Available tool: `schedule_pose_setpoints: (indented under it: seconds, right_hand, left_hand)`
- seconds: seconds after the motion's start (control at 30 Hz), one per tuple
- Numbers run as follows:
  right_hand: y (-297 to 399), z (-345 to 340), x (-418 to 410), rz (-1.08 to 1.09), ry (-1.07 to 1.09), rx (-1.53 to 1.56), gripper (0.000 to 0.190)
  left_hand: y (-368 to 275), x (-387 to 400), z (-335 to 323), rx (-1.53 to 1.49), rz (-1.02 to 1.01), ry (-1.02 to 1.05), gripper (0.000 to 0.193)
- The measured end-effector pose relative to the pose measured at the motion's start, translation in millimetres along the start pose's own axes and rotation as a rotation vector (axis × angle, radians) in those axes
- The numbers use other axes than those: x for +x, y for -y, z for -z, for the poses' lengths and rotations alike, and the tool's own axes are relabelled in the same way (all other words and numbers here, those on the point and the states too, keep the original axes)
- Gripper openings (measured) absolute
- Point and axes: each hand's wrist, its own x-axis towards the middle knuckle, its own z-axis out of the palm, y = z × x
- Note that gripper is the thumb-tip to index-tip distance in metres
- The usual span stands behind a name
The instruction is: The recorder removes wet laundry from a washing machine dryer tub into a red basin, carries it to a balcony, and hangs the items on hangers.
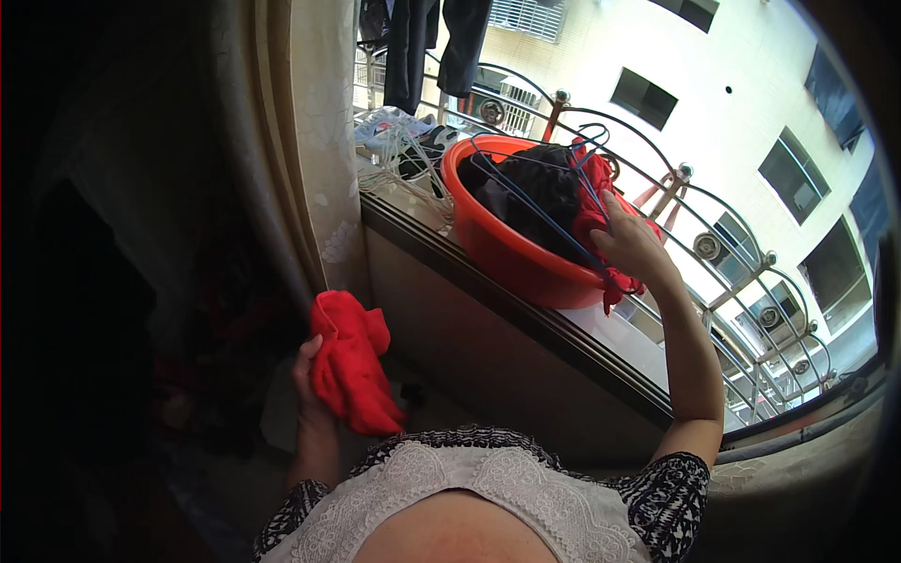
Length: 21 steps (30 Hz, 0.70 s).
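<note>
My left hand (307, 369) grips a bunched red cloth (352, 366) low at the left, beside the curtain. My right hand (630, 239) is at the right side of an orange-red plastic basin (521, 274) on the window ledge, over red fabric (595, 176), with the fingers at a blue clothes hanger (531, 204). Whether those fingers close on the hanger or the fabric I cannot tell. The hanger lies slantwise across the basin, its hook towards the railing. Black clothes (538, 176) fill much of the basin, and part of the red fabric hangs over its rim.
Several pale wire hangers (415, 158) lie left of the basin near a plastic bag (394, 123). Dark trousers (405, 56) hang above. A metal railing (732, 299) runs behind the ledge, a window track (507, 317) along its near edge. A curtain (310, 141) hangs at left.
</note>
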Motion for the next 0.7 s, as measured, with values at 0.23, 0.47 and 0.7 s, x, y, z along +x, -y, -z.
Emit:
schedule_pose_setpoints:
  seconds: [0.23,0.47,0.7]
  right_hand:
    - [72.1,-31.8,-39.2,0.373,-0.613,0.019,0.034]
    - [147.3,-188.3,81.7,0.472,-0.225,0.434,0.016]
    - [153.0,-275.1,213.2,0.078,-0.230,0.214,0.020]
  left_hand:
    - [-3.4,-0.1,8.2,0.041,-0.028,-0.037,0.056]
    - [-13.8,-8.5,14.4,0.020,-0.013,0.002,0.059]
    - [-21.2,-28.4,19.7,0.034,-0.005,-0.042,0.060]
